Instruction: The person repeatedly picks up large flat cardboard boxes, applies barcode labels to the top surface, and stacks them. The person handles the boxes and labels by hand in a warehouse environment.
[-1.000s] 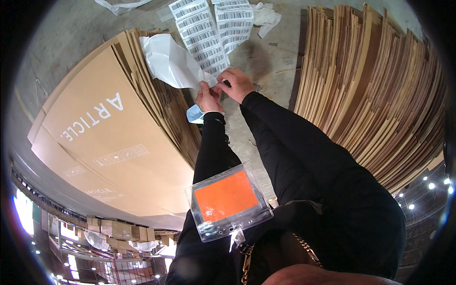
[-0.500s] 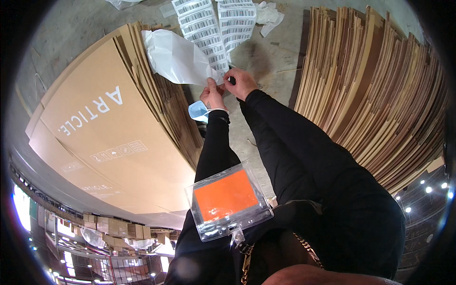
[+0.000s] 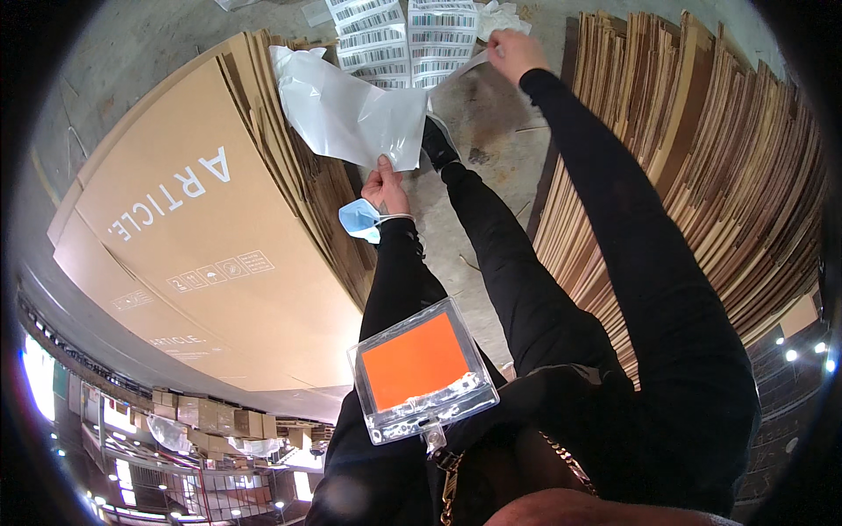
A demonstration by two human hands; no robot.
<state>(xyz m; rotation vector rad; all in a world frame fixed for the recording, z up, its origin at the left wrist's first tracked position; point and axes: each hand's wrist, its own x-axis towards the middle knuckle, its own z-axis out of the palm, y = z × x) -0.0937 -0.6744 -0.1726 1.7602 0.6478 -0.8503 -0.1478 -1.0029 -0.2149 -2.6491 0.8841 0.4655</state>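
Observation:
My left hand [image 3: 386, 186] pinches the lower edge of a glossy white sheet [image 3: 355, 114] between thumb and fingers. A blue face mask [image 3: 360, 219] hangs by its loop from my left wrist. Farther out to the right, my right hand [image 3: 516, 54] is closed on a thin, pale strip [image 3: 459, 74] that slants down toward the white sheet. Just beyond lie sheets of barcode labels [image 3: 373, 42], side by side, their near edges partly covered by the white sheet. Crumpled white paper [image 3: 502, 19] shows behind my right hand.
A stack of flat cardboard boxes [image 3: 189, 254] leans on the left. Another long row of flattened cardboard [image 3: 649, 167] stands on the right, with grey concrete floor [image 3: 478, 131] between. My foot in a dark shoe [image 3: 438, 145] is near the white sheet. A badge holder [image 3: 421, 368] hangs below my chest.
My right hand has moved away from my left, up and to the right, drawing out the pale strip. The white sheet has shifted right and spread; my left hand still grips it, slightly lower.

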